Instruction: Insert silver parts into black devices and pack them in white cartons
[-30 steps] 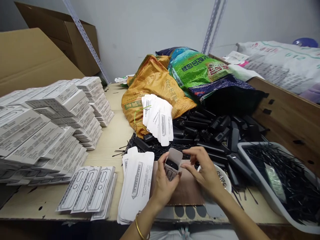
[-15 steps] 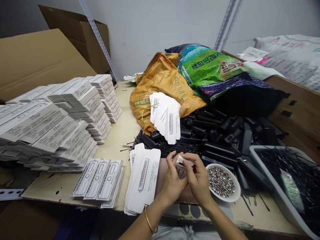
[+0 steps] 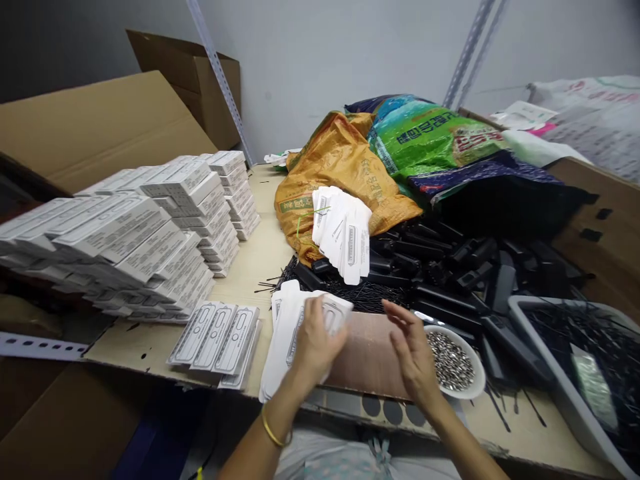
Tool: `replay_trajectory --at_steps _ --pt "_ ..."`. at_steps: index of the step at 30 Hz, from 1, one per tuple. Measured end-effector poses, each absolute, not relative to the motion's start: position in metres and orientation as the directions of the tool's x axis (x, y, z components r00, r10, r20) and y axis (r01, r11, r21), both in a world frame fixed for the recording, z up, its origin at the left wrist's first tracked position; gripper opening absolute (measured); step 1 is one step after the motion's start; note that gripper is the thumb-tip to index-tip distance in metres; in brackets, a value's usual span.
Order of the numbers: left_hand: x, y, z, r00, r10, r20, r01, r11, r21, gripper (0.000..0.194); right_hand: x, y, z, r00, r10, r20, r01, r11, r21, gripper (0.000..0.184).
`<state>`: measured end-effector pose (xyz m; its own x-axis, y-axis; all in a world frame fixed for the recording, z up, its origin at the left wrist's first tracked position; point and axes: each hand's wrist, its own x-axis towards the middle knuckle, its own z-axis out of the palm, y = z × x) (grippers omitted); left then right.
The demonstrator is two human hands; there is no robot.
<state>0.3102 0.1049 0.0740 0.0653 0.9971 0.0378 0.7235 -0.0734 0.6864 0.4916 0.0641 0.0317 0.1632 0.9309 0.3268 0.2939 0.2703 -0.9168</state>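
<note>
My left hand (image 3: 314, 339) is closed round a small white printed box (image 3: 336, 312) and holds it over a stack of flat, unfolded white cartons (image 3: 281, 340). My right hand (image 3: 409, 347) hovers open, fingers spread, above a brown board (image 3: 367, 353) and holds nothing. Just right of it sits a white bowl (image 3: 479, 387) of small metal pieces. A gold bangle is on my left wrist.
Closed white boxes lie in a row (image 3: 217, 333) near the table edge, with tall stacks of them (image 3: 145, 233) at left. A fan of flat cartons (image 3: 346, 235), a black parts pile (image 3: 450, 267), woven bags (image 3: 350, 167) and a grey tray of black ties (image 3: 575, 333) fill the right.
The box flap was closed with both hands. My left hand then carried the closed box to the left, and my right hand let go and opened. The view has shifted left.
</note>
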Motion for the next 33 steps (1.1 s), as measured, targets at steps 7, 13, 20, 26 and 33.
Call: replay_trajectory --at_steps 7,13,20,26,33 --pt "0.214 0.112 0.066 -0.333 0.927 -0.175 0.921 0.359 0.152 0.066 0.505 0.067 0.027 0.291 0.939 0.185 0.217 0.124 -0.968 0.032" --pt "0.191 0.116 0.059 -0.397 0.909 -0.125 0.907 0.410 0.098 0.064 0.503 0.070 0.022 0.250 0.958 0.140 0.224 0.084 -0.971 0.031" --pt "0.178 0.102 0.038 -0.431 0.896 0.107 0.898 0.438 -0.047 0.050 0.514 0.068 0.017 0.249 0.959 0.133 0.313 0.050 -0.948 0.028" --pt "0.163 0.112 0.036 -0.411 0.911 -0.003 0.910 0.411 0.053 0.052 0.563 0.052 0.012 0.383 0.914 0.135 0.511 -0.087 -0.855 0.026" --pt "0.266 0.167 0.050 0.045 0.979 0.198 0.888 -0.130 0.442 0.034 0.599 0.033 -0.042 0.116 0.976 0.186 0.805 0.018 -0.593 0.017"
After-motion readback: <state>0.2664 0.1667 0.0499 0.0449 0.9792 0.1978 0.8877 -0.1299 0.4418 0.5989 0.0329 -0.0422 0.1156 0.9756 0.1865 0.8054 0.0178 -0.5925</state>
